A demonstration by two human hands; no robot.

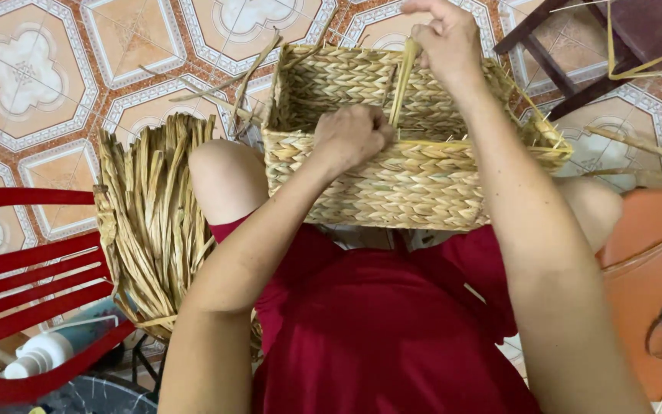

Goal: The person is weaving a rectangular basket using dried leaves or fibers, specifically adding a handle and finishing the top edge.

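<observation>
A rectangular woven straw basket [392, 188] rests on my knees, its open top facing me. My left hand [352, 136] presses on the basket's near rim, fingers closed around the base of a straw strand [401, 84]. My right hand [444, 34] is raised above the basket and pinches the upper end of that same strand, holding it taut and upright. I wear a red garment.
A bundle of dried straw strands [155, 222] lies at my left knee. A red plastic chair [32, 284] stands lower left, with a white bottle [40, 353] under it. A dark wooden stool [599, 46] is at the upper right. Patterned floor tiles [32, 69] surround me.
</observation>
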